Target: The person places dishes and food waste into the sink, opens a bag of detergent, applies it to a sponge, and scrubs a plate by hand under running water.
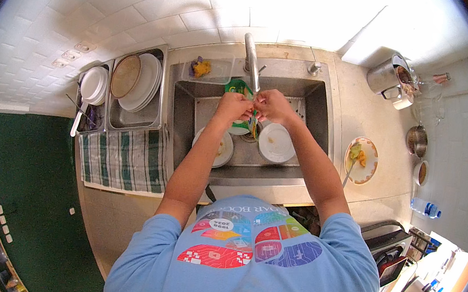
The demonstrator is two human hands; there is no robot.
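My left hand (235,108) and my right hand (274,106) meet over a steel sink (243,177), just below the spout of the faucet (250,57). Both pinch the edge of a green plastic packet (240,87), which hangs between and behind the fingers. Beneath them in the basin lie a white plate (276,143) with food bits at the right and another white plate (225,150) at the left, partly behind my left forearm. A clear plastic container (221,64) with a yellow and purple sponge (201,68) rests at the sink's back left corner.
Left of the sink, steel trays hold stacked white plates (148,80) and bowls (94,82), above a striped towel (124,159). To the right are a plate with food scraps (365,171), a steel pot (382,78), a steel bowl (416,141) and a plastic bottle (425,208).
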